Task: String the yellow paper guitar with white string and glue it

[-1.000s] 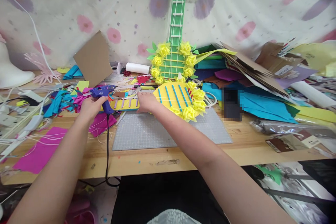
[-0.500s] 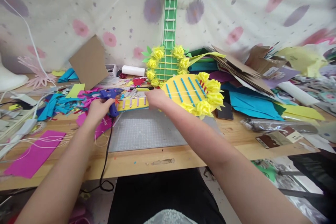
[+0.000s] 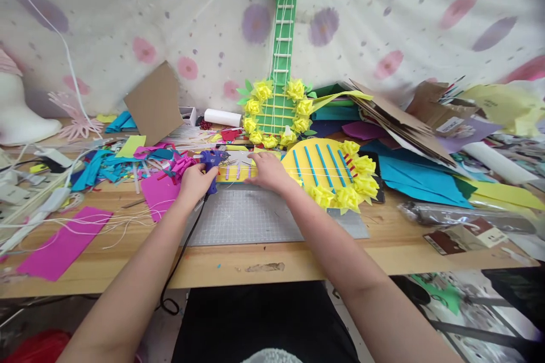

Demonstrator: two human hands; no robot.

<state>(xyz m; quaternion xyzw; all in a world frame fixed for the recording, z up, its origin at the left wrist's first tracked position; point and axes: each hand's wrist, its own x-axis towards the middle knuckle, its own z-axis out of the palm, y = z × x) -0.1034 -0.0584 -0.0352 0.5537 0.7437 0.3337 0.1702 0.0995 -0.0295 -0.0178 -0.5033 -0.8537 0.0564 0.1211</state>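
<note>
My left hand (image 3: 196,182) is closed around the handle of a blue glue gun (image 3: 210,160), whose black cord hangs over the table's front edge. Its nozzle points right, by the left end of a yellow craft guitar (image 3: 313,161). The guitar lies across a grey cutting mat (image 3: 242,215); it has blue strips on its round body, purple strips on its neck and yellow paper flowers (image 3: 347,197) along its rim. My right hand (image 3: 269,173) grips the neck near the body, thumb below and fingers above; the fingertips are partly hidden.
A green craft guitar (image 3: 281,68) leans upright against the flowered backdrop. Colourful paper scraps (image 3: 100,167) and white strings (image 3: 128,218) lie on the left. Blue paper sheets (image 3: 421,173), cardboard (image 3: 400,119) and a dark phone (image 3: 378,181) are on the right.
The view has shifted. My left hand has carried the glue gun to the right, over the left end of the guitar's neck. My right hand's fingers look more spread along the neck.
</note>
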